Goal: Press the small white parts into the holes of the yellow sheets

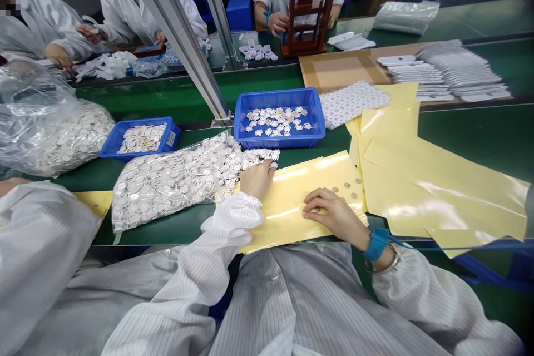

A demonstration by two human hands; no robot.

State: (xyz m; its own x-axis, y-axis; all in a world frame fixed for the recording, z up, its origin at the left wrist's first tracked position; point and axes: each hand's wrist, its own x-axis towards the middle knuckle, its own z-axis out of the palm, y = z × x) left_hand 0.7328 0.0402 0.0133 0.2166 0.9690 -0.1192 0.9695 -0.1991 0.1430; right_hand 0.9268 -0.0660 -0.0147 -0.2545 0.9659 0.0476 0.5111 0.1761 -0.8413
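Note:
My left hand (pixel 257 179) reaches to the near edge of a spill of small white round pieces (pixel 261 154), its fingertips together at a piece there. From a clear plastic bag (pixel 167 183) full of the same pieces, the spill runs onto a stack of glossy yellow sheets (pixel 287 192). On the right part of the top sheet rests my right hand (pixel 334 216), fingers bent and pressed together; what lies between them is hidden. Several small grey round stickers (pixel 347 185) show on the sheet just beyond it. A blue tray (pixel 279 142) behind the sheets holds scattered round pieces.
More yellow sheets (pixel 442 189) lie at right, beside a patterned white bag (pixel 354 101). White flat parts (pixel 459 72) are stacked on cardboard (pixel 342 69). A smaller blue tray (pixel 139 150) and another bag (pixel 75 133) stand left. A metal post (pixel 183 33) rises behind; co-workers sit nearby.

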